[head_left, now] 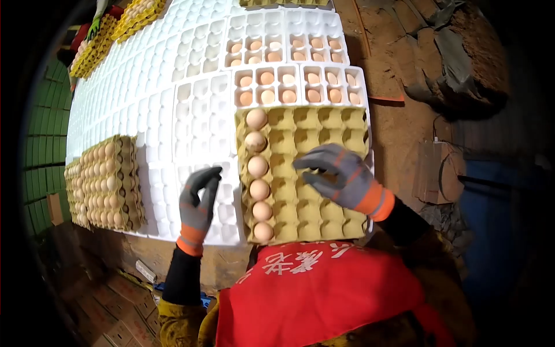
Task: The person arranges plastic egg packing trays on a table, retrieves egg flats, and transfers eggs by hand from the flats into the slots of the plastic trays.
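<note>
Head view: six light-brown eggs (258,167) down the leftmost column of an olive pulp egg tray (332,222). Right hand (346,173) over tray middle, thumb and fingertips apart, nothing visible between. Left hand (195,208) beside tray, above white moulded egg cartons (202,124), digits parted, nothing gripped. Probably best: pinch shells lightly, keep knuckles off neighbours, seat squarely in cells. Beyond: cartons edge to edge, some with eggs; stacked egg trays (132,196) left; another person's green-gloved hand (93,30) upper left. Around: dirt floor (387,130), cardboard boxes (124,306).
</note>
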The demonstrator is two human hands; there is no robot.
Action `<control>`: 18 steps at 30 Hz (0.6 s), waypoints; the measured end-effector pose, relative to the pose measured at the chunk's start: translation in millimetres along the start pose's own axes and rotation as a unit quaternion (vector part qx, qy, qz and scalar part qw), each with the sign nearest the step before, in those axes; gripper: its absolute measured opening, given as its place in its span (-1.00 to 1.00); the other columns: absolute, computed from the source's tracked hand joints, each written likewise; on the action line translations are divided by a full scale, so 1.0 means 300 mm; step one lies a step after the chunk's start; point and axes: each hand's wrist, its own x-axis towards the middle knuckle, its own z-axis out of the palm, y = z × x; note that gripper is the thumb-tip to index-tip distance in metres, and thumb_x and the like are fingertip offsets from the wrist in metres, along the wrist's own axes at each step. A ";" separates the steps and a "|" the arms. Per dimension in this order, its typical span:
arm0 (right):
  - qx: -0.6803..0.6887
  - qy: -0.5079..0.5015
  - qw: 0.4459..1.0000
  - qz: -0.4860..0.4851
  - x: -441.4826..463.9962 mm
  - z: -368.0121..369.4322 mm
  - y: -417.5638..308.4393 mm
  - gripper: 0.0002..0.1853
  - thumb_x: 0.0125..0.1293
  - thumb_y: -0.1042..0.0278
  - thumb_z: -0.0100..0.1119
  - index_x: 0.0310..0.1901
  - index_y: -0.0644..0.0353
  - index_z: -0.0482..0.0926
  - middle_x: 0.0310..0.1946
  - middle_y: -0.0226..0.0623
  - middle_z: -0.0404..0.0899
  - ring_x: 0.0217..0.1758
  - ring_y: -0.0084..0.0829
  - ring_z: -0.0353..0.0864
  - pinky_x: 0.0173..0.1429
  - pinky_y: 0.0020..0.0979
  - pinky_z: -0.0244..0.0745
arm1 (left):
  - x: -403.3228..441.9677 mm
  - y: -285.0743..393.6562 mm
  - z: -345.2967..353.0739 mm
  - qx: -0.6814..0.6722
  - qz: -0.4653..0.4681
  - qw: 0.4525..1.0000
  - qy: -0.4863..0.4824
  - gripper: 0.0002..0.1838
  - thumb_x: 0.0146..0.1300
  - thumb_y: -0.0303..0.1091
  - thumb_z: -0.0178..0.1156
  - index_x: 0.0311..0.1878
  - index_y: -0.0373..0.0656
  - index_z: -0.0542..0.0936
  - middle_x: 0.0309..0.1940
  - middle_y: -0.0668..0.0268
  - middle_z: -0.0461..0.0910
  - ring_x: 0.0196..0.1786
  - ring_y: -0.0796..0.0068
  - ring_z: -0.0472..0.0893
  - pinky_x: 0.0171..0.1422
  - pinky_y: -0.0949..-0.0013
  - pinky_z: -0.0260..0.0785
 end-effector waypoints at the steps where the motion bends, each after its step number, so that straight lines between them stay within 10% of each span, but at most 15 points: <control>1: -0.014 -0.025 1.000 -0.008 -0.022 0.042 -0.038 -0.74 0.25 0.38 0.36 -0.02 0.04 0.66 -0.15 -0.31 0.65 -0.09 -0.21 0.63 0.02 -0.24 0.58 | -0.080 0.004 -0.001 0.029 0.013 0.999 -0.009 -0.75 0.40 -0.57 0.18 0.10 -0.30 0.63 -0.01 0.22 0.64 0.04 0.42 0.63 0.18 0.38 0.47; 10: -0.277 -0.075 0.953 -0.100 -0.061 0.280 -0.084 -0.57 0.27 0.35 0.21 0.20 -0.08 0.55 0.08 -0.35 0.56 0.04 -0.21 0.54 0.10 -0.17 0.48 | -0.391 0.017 0.180 0.443 0.236 0.857 -0.121 -0.54 0.17 -0.30 0.24 0.17 -0.11 0.58 0.02 0.15 0.55 -0.10 0.14 0.60 -0.10 0.15 0.48; 14: -0.419 -0.171 0.866 -0.213 0.043 0.333 0.001 -0.58 0.23 0.28 0.19 0.16 -0.18 0.54 0.12 -0.32 0.50 0.09 -0.19 0.51 0.13 -0.16 0.44 | -0.372 -0.043 0.178 0.356 0.285 0.887 -0.078 -0.53 0.16 -0.37 0.14 0.19 -0.09 0.54 0.00 0.16 0.53 -0.11 0.11 0.56 -0.04 0.12 0.46; 18: -0.340 -0.149 0.901 -0.225 0.067 0.295 0.007 -0.57 0.18 0.27 0.27 0.13 -0.13 0.57 0.06 -0.34 0.53 0.08 -0.16 0.51 0.20 -0.17 0.45 | -0.381 -0.010 0.068 -0.008 0.021 0.994 -0.108 -0.57 0.35 -0.30 0.25 0.28 -0.04 0.52 0.05 0.30 0.55 0.09 0.33 0.56 0.21 0.27 0.42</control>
